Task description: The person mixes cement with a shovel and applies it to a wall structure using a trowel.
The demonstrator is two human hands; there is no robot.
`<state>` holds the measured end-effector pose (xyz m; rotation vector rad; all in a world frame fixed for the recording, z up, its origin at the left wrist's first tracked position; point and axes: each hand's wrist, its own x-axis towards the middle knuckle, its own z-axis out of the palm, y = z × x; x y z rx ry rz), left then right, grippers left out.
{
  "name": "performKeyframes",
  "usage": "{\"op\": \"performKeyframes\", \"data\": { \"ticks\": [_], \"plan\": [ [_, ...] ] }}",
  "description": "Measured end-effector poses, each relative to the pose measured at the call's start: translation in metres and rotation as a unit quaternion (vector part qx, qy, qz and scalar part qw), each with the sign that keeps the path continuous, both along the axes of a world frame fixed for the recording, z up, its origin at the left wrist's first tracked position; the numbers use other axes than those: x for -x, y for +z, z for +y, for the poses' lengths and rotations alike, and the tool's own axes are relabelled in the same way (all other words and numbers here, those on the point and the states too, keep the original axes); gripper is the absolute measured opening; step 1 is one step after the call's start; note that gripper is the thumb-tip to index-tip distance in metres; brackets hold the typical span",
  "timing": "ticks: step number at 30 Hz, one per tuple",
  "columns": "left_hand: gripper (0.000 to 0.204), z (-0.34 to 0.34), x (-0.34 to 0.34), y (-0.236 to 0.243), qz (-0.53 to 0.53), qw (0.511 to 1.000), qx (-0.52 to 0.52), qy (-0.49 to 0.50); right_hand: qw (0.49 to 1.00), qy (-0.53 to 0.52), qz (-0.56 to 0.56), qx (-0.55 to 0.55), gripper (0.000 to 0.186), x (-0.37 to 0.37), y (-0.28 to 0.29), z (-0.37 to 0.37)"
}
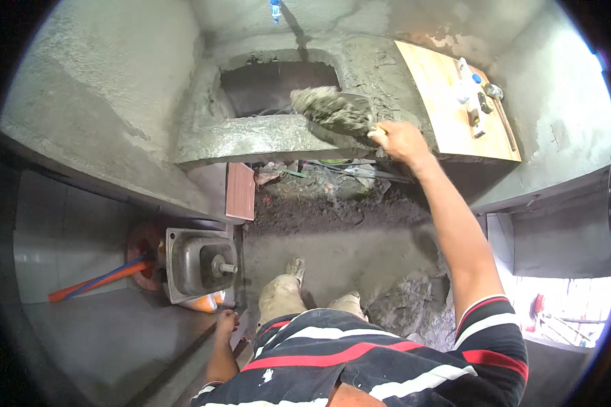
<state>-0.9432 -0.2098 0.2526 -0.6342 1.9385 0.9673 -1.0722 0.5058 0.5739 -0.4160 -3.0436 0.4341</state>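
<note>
Rough grey cement-plastered walls enclose a narrow space, with a dark rectangular opening cut into the wet rendered ledge ahead. A pale wooden board lies on the ledge at right, and the floor below is dark soil and loose mortar. Daylight enters through a bright opening at lower right.

Dressed in a short-sleeved shirt, black with broad white bands and thinner red ones running across chest and sleeves. Right sleeve ending above the elbow, edged with a red and white stripe at the cuff. Small white fleck on the chest near the left. Forearms bare. Trousers pale, khaki-toned, caked with grey mortar dust over the knees. Shoe on the far foot equally grey and mud-spattered.
</note>
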Motion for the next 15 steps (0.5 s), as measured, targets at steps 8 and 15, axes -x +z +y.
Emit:
{"op": "performKeyframes", "data": {
  "ticks": [8, 15],
  "plan": [
    [0.023, 0.005, 0.015, -0.007, -0.011, 0.999, -0.037, 0.01, 0.979, -0.045, 0.126, -0.155, 0.028, -0.005, 0.0, -0.004],
    [0.01, -0.009, 0.056, -0.053, -0.017, 0.995, -0.098, -0.015, 0.991, -0.092, 0.001, 0.093, 0.034, -0.042, 0.042, -0.041]
  ]
}}
